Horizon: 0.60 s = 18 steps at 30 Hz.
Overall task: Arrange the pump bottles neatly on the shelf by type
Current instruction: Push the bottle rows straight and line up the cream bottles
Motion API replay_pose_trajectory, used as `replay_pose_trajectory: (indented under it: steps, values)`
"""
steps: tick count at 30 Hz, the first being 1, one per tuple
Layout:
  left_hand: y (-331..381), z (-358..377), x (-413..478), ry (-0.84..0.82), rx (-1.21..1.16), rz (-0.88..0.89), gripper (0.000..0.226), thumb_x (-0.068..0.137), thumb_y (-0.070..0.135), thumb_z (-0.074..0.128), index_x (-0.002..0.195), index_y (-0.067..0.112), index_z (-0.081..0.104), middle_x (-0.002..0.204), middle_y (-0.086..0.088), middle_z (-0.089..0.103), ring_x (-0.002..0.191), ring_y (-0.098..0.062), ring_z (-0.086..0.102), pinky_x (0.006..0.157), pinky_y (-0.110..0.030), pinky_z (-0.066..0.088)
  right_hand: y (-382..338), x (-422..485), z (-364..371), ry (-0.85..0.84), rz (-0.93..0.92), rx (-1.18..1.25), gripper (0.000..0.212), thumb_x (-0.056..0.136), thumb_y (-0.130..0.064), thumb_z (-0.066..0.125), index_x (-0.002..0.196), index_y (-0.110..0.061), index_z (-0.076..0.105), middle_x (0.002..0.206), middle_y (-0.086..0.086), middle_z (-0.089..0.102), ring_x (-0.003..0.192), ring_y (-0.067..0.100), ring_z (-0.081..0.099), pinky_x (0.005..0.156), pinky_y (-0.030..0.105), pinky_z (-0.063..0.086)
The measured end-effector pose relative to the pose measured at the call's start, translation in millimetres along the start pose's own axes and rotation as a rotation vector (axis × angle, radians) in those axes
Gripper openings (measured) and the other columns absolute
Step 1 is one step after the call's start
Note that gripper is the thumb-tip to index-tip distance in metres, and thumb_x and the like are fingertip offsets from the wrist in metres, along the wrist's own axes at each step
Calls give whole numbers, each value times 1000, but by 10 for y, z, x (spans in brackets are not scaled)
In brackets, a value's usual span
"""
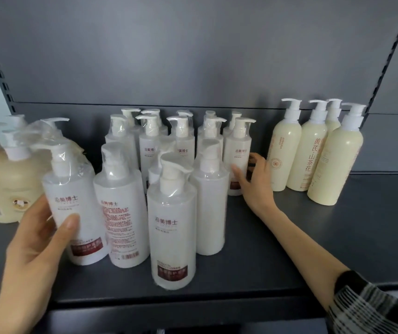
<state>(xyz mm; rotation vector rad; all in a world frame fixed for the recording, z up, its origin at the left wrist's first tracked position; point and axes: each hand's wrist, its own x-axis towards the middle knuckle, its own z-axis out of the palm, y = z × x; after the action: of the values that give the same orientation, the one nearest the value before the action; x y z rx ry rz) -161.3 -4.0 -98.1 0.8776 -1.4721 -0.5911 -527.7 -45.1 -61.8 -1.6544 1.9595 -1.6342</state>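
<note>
Several white pump bottles wrapped in clear film stand clustered mid-shelf. My left hand (37,239) grips the front-left white bottle (72,203), which tilts a little to the left. My right hand (253,182) wraps around the rightmost white bottle (237,153) in the middle row, fingers behind it. Another white bottle (172,225) stands upright at the front centre. Several cream bottles with red lettering (311,153) stand in a group at the right. Pale yellow wrapped bottles (2,179) sit at the far left.
The dark grey shelf (265,256) has bare surface in front of the cream bottles and along the front edge. A grey back panel (193,56) with slotted uprights rises behind. A plaid sleeve (374,307) covers my right forearm.
</note>
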Motion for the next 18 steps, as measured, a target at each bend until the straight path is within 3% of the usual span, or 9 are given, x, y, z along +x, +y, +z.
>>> replay_pose_trajectory:
  steps: [5,7,9,12,15,18]
  values:
    - [200,77,-82,46,-101,-27,50,86,30,54,135,29,45,133,7,56,121,-13,54,95,-33,46,-100,-59,-224,232,-41,18,51,96,-28,50,138,-6,32,139,11,30,125,21,40,109,33,35]
    - [289,109,-99,74,-131,-33,50,83,30,55,133,28,48,130,7,58,118,-11,56,95,-27,47,-301,-162,-339,309,-43,150,43,97,-21,48,136,-10,33,136,4,30,119,9,40,107,34,38]
    - [343,123,-112,77,-135,-24,50,84,28,55,133,25,48,129,6,59,117,-11,56,94,-24,48,-608,-425,-421,330,-93,327,33,99,-21,44,131,-19,37,130,-7,34,115,-6,40,100,18,39]
    - [384,133,-139,92,-85,-35,49,86,30,55,134,25,47,127,9,59,114,-3,56,90,-15,48,-1078,-1041,-421,379,-249,475,25,99,-31,38,124,-28,40,131,-5,41,122,2,41,97,9,35]
    - [451,140,-162,119,-30,-35,46,85,35,55,131,31,48,124,18,58,110,4,56,85,-10,46,-1245,-1446,-201,322,-368,443,40,96,-47,38,132,-33,31,139,-12,34,133,6,33,109,21,29]
    - [495,145,-174,116,-21,-7,45,87,31,55,131,31,46,124,17,58,111,4,55,87,-10,46,-1218,-1594,100,126,-305,337,76,84,-69,41,146,-38,9,154,-9,7,144,6,10,118,30,18]
